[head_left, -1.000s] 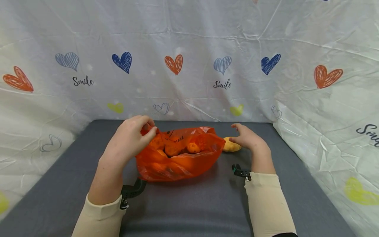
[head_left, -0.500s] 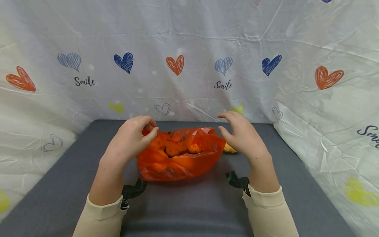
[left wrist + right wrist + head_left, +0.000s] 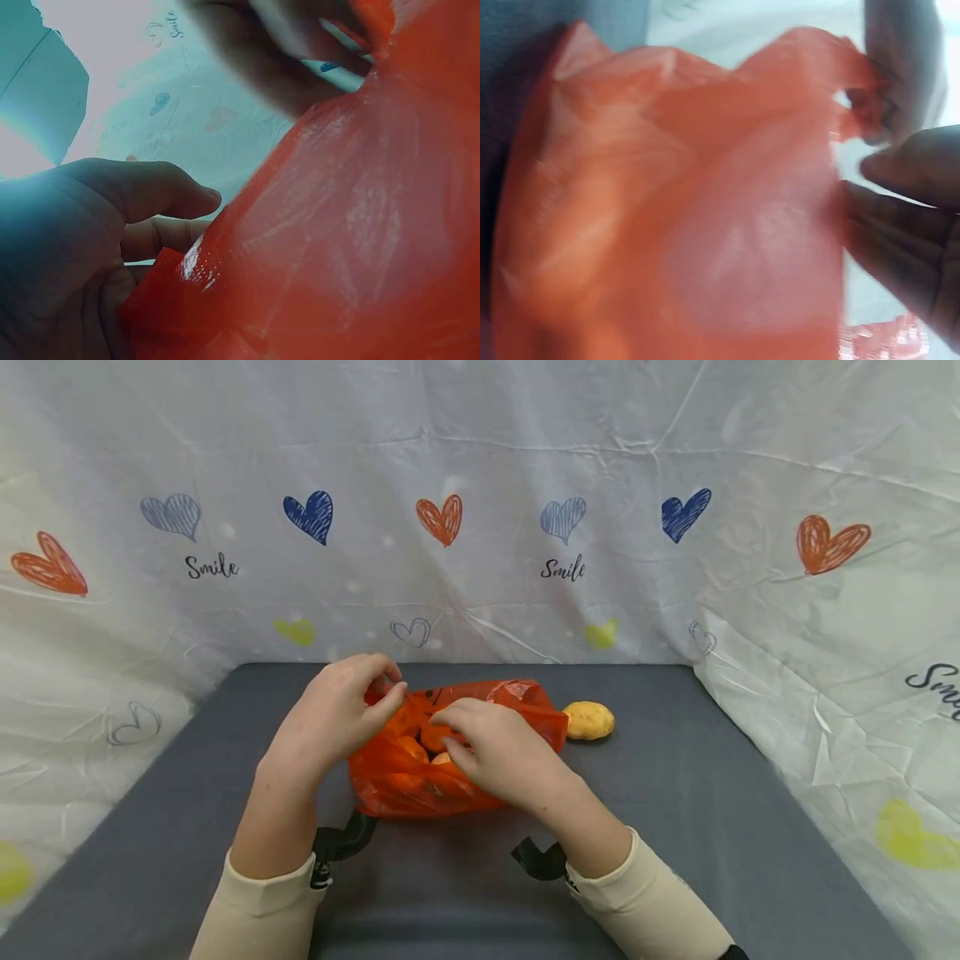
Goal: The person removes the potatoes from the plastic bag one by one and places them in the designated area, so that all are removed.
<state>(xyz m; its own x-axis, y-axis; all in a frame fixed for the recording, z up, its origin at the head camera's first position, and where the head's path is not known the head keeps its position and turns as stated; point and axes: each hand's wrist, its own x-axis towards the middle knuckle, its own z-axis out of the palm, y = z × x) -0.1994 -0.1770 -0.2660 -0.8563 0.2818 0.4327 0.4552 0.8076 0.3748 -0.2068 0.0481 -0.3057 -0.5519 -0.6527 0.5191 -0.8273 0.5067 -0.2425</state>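
Observation:
A thin red plastic bag (image 3: 450,797) lies on its base with its mouth turned up, several potatoes (image 3: 412,746) showing inside. My left hand (image 3: 330,710) grips the bag's left edge; in the left wrist view the red film (image 3: 172,292) runs in between the curled fingers. Over the bag's mouth hangs my right hand (image 3: 502,752), its thumb and fingers apart and nothing seen between them. In the right wrist view those fingers (image 3: 900,217) come right at the bag's rim. One yellow potato (image 3: 589,721) sits outside, against the bag's right side.
The bag stands on a dark grey table (image 3: 480,893). A white cloth (image 3: 495,452) printed with hearts hangs behind the table and along its sides. Black camera mounts (image 3: 542,860) stick out from both wrists.
My right hand has moved left from beside the yellow potato to above the bag's mouth, and the potato shows fully again. The left hand has kept its grip on the bag's edge.

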